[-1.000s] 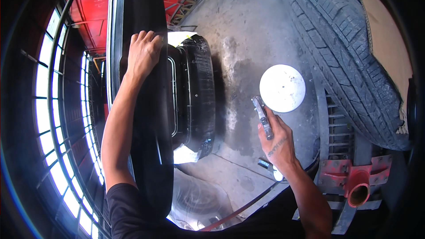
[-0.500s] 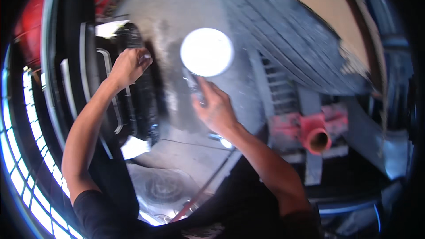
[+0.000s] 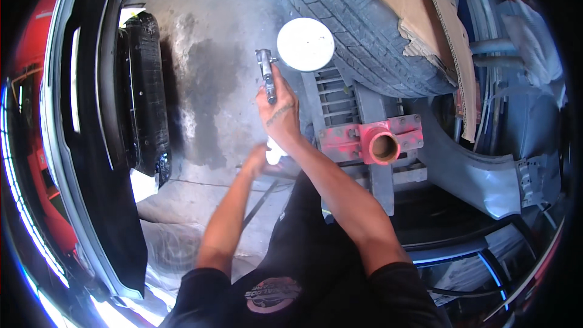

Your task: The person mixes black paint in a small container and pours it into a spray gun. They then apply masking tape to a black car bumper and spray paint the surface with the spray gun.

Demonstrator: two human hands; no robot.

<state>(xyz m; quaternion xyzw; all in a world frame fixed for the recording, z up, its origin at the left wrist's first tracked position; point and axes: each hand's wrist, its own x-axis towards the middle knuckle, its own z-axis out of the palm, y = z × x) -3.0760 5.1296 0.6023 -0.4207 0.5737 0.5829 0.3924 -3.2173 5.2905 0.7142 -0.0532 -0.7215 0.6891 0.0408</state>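
Note:
My right hand [image 3: 281, 112] is closed around a metal spray gun [image 3: 266, 76] with a round white cup [image 3: 305, 44] on it, held above the concrete floor. The gun's handle is mostly hidden in my palm. My left hand [image 3: 256, 161] is lower, behind my right wrist, its fingers smeared by motion and partly hidden. A small white thing [image 3: 276, 150] shows between my left hand and right forearm; I cannot tell whether the hand touches it. To my left stands a black panel [image 3: 91, 109] with a grey edge, apart from both hands.
A black plastic-wrapped piece [image 3: 146, 97] sits beside the panel. Ahead on the right, a big tyre [image 3: 364, 42] has torn cardboard [image 3: 395, 0] on it. A red pipe socket on a stand [image 3: 384, 146] is near my right forearm. Beyond it are a silver fender [image 3: 480, 176] and a floor grate [image 3: 336, 94].
My left hand has left the black panel and come back toward my right wrist. The spray gun in my right hand has turned and moved up. My view has shifted rightward.

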